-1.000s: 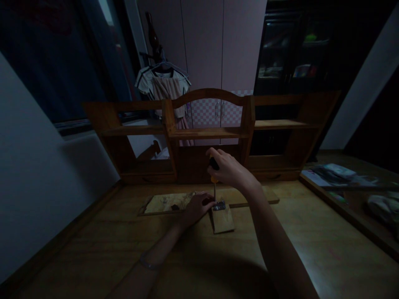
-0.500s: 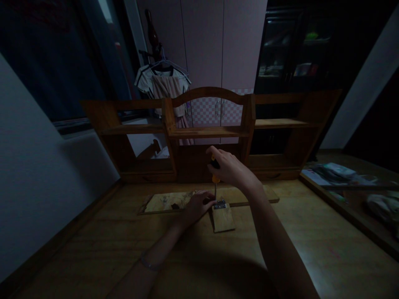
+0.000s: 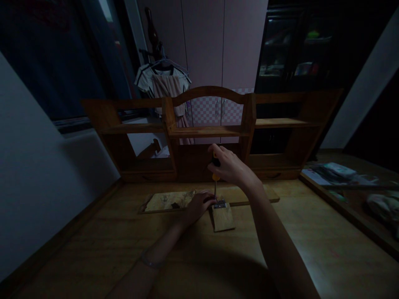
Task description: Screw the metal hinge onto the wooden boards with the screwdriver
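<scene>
My right hand [image 3: 230,165] is wrapped round the yellow and black handle of a screwdriver [image 3: 215,177], held upright with its shaft pointing down. The tip reaches the left end of a metal hinge [image 3: 220,204]. That hinge lies at the junction of a small wooden block [image 3: 223,219] and a long wooden board [image 3: 249,195]. My left hand [image 3: 198,205] rests on the board, thumb and fingertips closed together beside the screwdriver tip and the hinge. What they pinch, if anything, is too small and dark to tell.
Everything lies on a wooden desk top [image 3: 131,249]. Behind the board stands a wooden shelf unit [image 3: 208,132] with drawers. A wall [image 3: 28,174] borders the left side. Plastic-wrapped items [image 3: 338,172] lie beyond the desk's right edge.
My right hand has tilted slightly and shifted a little upward on the screwdriver handle. My left hand, the hinge and both boards stay in nearly the same place.
</scene>
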Demonstrator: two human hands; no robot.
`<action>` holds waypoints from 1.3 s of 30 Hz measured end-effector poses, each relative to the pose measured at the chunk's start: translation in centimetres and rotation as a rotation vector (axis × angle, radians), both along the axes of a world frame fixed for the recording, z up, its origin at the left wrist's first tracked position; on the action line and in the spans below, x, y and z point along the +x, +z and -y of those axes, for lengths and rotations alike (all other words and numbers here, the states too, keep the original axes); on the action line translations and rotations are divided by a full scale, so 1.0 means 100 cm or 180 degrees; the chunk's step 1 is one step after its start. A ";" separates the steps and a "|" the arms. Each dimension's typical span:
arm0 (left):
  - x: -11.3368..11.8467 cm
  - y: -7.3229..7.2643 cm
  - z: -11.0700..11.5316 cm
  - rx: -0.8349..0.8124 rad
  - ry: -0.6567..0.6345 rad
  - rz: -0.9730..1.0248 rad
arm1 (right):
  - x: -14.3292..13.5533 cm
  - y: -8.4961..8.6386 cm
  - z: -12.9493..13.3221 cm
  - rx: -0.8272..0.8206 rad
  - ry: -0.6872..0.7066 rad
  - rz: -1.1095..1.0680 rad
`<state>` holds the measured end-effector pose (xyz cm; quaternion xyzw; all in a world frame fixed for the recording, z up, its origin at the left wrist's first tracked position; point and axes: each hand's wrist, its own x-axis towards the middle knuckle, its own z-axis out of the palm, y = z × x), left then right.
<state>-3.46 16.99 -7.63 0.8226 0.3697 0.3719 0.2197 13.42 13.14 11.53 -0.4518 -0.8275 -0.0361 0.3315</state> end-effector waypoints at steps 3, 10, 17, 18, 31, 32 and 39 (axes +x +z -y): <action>-0.001 0.001 0.001 -0.0011 0.0017 0.0006 | 0.000 0.001 0.000 0.0040 0.0013 -0.0028; -0.001 0.001 0.003 0.0205 0.0001 -0.0258 | -0.002 0.004 0.002 0.0059 0.0026 -0.0039; -0.001 -0.004 0.001 0.0369 0.0017 -0.0226 | 0.006 0.012 0.006 0.0171 0.0022 -0.0086; -0.001 -0.004 0.002 0.0368 0.0025 -0.0229 | 0.009 0.014 0.006 0.0193 0.0028 -0.0119; 0.000 0.007 0.007 0.0192 -0.0066 -0.0333 | 0.049 0.033 0.022 0.0640 -0.0126 -0.0394; 0.000 0.007 0.007 0.0179 -0.0070 -0.0349 | 0.051 0.034 0.023 0.0645 -0.0148 -0.0401; 0.004 -0.001 0.003 0.0241 0.0133 -0.0556 | 0.056 0.034 0.024 0.0647 -0.0237 -0.0401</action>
